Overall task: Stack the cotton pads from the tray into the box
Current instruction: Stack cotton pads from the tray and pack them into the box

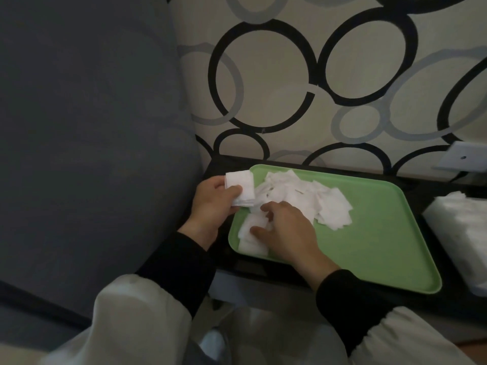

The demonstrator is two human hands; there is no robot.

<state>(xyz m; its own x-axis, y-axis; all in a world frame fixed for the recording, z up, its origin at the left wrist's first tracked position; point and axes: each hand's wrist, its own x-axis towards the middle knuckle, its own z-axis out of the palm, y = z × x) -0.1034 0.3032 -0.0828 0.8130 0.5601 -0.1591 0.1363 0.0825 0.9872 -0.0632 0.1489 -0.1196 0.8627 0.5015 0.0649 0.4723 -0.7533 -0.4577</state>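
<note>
A green tray (374,233) lies on a low black table and carries a loose heap of white square cotton pads (311,196). My left hand (213,204) hovers at the tray's left edge and grips a small squared stack of pads (241,187) between thumb and fingers. My right hand (284,230) reaches into the tray's near left corner, its fingers curled onto a few loose pads (253,238) there. The clear box (461,233) stands at the right edge of the view, with white pads inside; it is partly cut off.
A dark grey sofa (92,140) fills the left side. The black table (434,293) stands against a wall patterned with rings. A pale wall plate (459,156) sits at the right above the table. My knees in light trousers are at the bottom.
</note>
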